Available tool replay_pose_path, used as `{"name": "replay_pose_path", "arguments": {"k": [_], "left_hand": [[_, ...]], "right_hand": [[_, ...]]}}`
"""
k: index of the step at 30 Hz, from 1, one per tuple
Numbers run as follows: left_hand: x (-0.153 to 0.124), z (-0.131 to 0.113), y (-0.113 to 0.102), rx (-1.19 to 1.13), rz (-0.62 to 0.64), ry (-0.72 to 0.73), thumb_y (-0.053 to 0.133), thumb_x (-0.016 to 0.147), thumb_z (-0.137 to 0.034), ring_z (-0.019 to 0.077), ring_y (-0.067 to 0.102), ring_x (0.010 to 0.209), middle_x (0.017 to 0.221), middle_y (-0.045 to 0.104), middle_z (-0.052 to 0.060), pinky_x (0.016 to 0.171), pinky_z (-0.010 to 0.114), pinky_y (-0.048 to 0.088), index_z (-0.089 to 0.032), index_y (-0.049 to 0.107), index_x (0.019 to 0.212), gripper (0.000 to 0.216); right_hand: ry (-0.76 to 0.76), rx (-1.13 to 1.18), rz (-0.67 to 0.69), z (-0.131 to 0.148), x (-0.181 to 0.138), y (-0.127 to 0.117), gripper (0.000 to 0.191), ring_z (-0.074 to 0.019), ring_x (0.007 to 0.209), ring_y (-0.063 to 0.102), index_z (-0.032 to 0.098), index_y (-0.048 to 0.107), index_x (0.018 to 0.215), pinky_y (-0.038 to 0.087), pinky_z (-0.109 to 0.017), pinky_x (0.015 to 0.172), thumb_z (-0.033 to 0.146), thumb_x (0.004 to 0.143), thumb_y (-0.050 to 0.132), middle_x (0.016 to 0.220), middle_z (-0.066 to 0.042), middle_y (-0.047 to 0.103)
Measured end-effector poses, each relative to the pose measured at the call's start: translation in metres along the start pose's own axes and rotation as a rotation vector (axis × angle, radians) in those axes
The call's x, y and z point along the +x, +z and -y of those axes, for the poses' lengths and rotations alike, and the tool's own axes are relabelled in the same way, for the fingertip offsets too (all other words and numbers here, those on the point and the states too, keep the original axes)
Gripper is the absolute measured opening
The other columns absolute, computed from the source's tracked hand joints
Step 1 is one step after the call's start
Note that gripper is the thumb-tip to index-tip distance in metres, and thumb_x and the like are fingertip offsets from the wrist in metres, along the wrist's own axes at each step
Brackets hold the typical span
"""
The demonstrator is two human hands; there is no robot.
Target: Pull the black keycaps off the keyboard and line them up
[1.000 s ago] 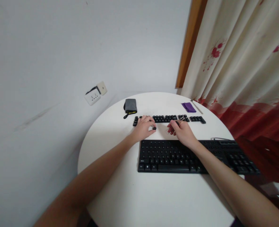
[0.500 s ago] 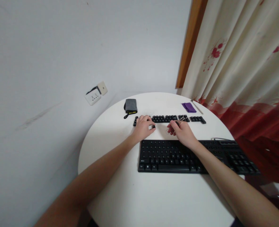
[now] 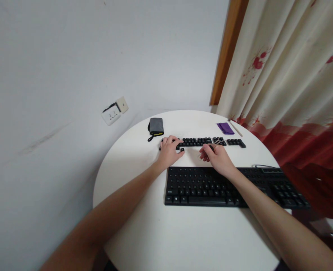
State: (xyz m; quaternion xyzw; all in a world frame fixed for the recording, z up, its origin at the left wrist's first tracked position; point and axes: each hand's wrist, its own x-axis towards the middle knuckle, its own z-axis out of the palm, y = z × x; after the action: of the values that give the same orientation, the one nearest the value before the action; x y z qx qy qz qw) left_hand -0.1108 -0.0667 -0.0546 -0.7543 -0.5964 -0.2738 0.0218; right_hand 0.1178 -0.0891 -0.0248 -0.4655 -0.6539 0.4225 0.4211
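A black keyboard (image 3: pixel 211 186) lies on the round white table (image 3: pixel 161 229) in front of me. Beyond it, rows of loose black keycaps (image 3: pixel 196 142) are laid out in a line. My left hand (image 3: pixel 169 150) rests at the left end of those rows, with a single black keycap (image 3: pixel 182 149) at its fingertips. My right hand (image 3: pixel 217 156) sits just past the keyboard's top edge, fingers curled around a thin wire tool (image 3: pixel 215 142) whose end pokes out toward the keycaps.
A grey pouch (image 3: pixel 156 126) with a black strap lies at the table's far side. A purple cloth (image 3: pixel 225 128) and a thin stick (image 3: pixel 235 128) lie at the far right. A wall socket (image 3: pixel 114 111) is at left, a floral curtain (image 3: pixel 290 75) at right.
My left hand has slid away from me with the single keycap, up against the left end of the keycap rows. My right hand has barely moved.
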Motion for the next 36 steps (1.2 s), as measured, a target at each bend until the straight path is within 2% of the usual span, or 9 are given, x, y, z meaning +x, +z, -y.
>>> {"name": "replay_pose_path", "arguments": {"k": [7,17,36], "left_hand": [[-0.0006,-0.0012,0.0008,0.024,-0.040,-0.039,0.078,0.077,-0.034,0.0295,0.046,0.117,0.127,0.055,0.006,0.101,0.044,0.038,-0.030,0.064,0.123,0.049],[0.0000,-0.0021,-0.0019,0.048,-0.034,-0.087,0.080,0.077,-0.036,0.0308,0.046,0.119,0.128,0.054,0.007,0.100,0.045,0.038,-0.030,0.063,0.124,0.050],[-0.0010,-0.0042,-0.0007,0.063,-0.060,-0.092,0.075,0.080,-0.032,0.0307,0.046,0.119,0.128,0.054,0.008,0.099,0.045,0.039,-0.030,0.062,0.125,0.048]], "right_hand": [[0.004,0.001,0.000,-0.0007,-0.0001,-0.0004,0.046,-0.0153,0.058,0.061,0.015,0.067,0.082,0.048,-0.028,0.058,0.055,0.095,0.049,0.068,-0.007,0.070],[0.010,0.000,0.007,0.0004,-0.0008,0.0009,0.048,-0.0153,0.057,0.061,0.014,0.067,0.082,0.048,-0.028,0.058,0.057,0.094,0.049,0.067,-0.007,0.070],[0.018,-0.009,0.015,0.0012,-0.0022,0.0010,0.046,-0.0158,0.058,0.061,0.014,0.067,0.083,0.048,-0.029,0.059,0.055,0.095,0.049,0.068,-0.007,0.070]]}}
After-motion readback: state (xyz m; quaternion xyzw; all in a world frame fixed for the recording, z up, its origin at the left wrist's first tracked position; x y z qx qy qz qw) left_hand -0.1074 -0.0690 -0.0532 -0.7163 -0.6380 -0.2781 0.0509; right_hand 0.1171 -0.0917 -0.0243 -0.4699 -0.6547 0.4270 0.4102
